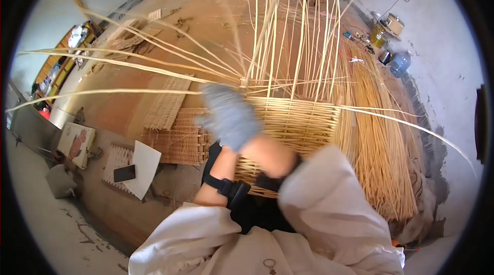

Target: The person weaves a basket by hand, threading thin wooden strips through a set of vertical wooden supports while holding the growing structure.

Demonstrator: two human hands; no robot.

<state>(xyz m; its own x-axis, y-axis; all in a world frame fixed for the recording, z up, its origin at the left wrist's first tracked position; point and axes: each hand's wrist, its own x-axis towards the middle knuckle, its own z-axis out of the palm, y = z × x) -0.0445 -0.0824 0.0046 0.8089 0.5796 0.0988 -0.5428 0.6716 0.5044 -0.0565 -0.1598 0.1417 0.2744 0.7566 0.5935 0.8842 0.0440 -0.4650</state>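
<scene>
A pale woven wicker basket [298,118] sits in front of me, its long uncut willow rods [303,33] standing up from the far side and fanning outward. At its left corner my right hand [236,115], in a grey knit glove and smeared by motion, crosses over my left. Only a little of my left hand [207,122] shows, gloved too, beneath the right one. Both are beside the rods [149,71] that splay out to the left. What either hand holds, if anything, is hidden by the blur and the overlap.
A thick bundle of loose rods [378,141] lies to the right. Woven panels [182,136] lie at the left, near a white board [144,169] with a dark phone [124,173]. A water jug [400,64] stands by the right wall. A bench [56,69] holds clutter.
</scene>
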